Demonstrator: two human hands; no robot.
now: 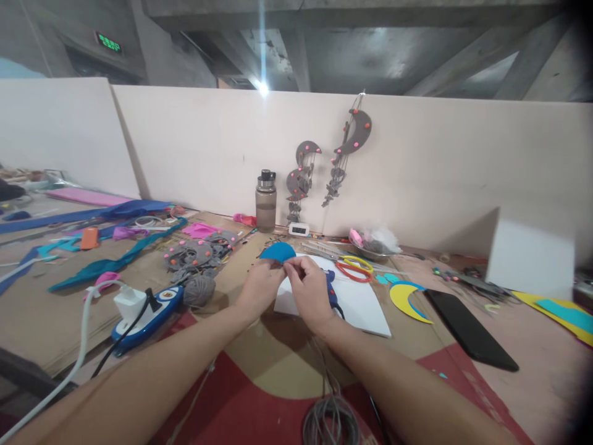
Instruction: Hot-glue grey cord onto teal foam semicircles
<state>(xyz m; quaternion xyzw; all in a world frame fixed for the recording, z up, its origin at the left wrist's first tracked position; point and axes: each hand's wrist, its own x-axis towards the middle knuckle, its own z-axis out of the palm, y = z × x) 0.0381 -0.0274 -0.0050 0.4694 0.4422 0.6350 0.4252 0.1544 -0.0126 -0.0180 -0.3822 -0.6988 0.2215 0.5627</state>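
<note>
A blue rounded felt piece (277,251) rises above my fingers at the middle of the table. My left hand (260,287) is closed on its lower edge. Right beside it, my right hand (311,289) pinches at the same edge; whether it grips the felt or something small there is hidden. Partly behind my right hand, a blue glue gun (332,289) lies on a white board (361,312). Scissors with red and yellow handles (356,269) lie just beyond the board.
To the left are a ball of grey yarn (199,290), grey felt pieces (192,256) and a blue power strip (162,315) with cables. A bottle (265,204) stands behind. On the right lie a yellow-and-blue crescent (405,300) and a black phone (470,327). Coiled cord (330,420) sits in front.
</note>
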